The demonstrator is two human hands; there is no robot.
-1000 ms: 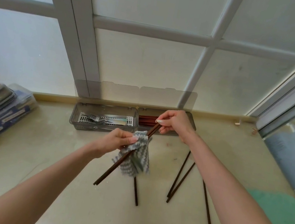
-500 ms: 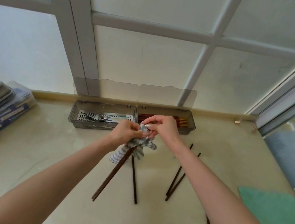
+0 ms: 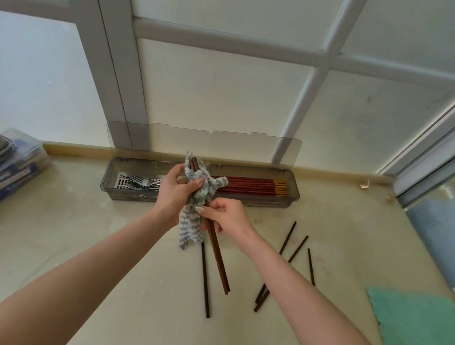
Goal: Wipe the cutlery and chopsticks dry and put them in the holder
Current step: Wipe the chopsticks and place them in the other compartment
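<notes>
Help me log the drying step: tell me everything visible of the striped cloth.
The cloth is a fluffy towel, microfibre by its look, with grey, pale-blue and white zigzag stripes. It is bunched lengthwise around a pair of dark brown chopsticks, whose ends poke out of its top. The left hand grips it round them; the right hand pinches the chopsticks at its lower part. Its loose end hangs toward the counter, in front of the holder.

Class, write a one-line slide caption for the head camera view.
The left hand wraps a grey cloth round two chopsticks pinched by the right hand, before the open holder.
</notes>
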